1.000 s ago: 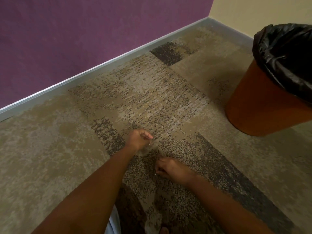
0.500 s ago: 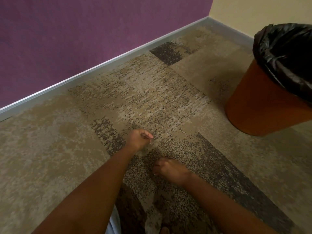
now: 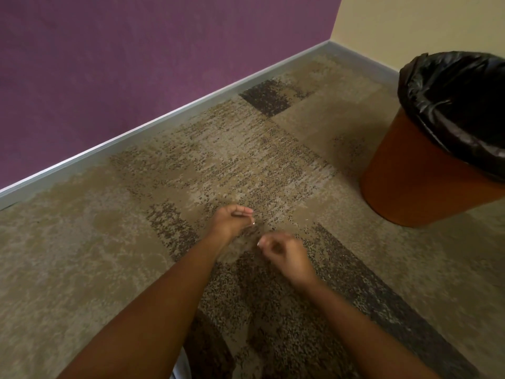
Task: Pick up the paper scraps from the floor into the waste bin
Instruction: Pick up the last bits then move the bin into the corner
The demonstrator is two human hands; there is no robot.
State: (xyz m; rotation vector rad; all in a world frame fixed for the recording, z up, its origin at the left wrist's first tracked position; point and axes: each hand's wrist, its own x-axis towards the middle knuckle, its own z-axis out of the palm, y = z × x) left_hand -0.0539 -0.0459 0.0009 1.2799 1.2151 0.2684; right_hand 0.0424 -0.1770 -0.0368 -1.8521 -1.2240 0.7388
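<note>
My left hand (image 3: 232, 220) hovers just above the patterned carpet with its fingers curled in; a tiny white paper scrap (image 3: 253, 222) shows at its fingertips. Just right of it and nearer to me, my right hand (image 3: 285, 253) is curled too, and it pinches a small white scrap (image 3: 259, 244) at its fingertips. Another tiny white speck (image 3: 306, 220) lies on the carpet a little beyond my right hand. The orange waste bin (image 3: 410, 184) with a black liner (image 3: 451, 105) stands upright at the far right, well apart from both hands.
A purple wall (image 3: 136, 64) with a grey skirting board (image 3: 164, 124) runs along the left and back. It meets a cream wall (image 3: 410, 26) in the corner behind the bin. Carpet (image 3: 82, 269) stretches out to the left of my arms.
My right hand has lifted from the carpet and moved forward and up, toward my left hand. My left hand has stayed almost still.
</note>
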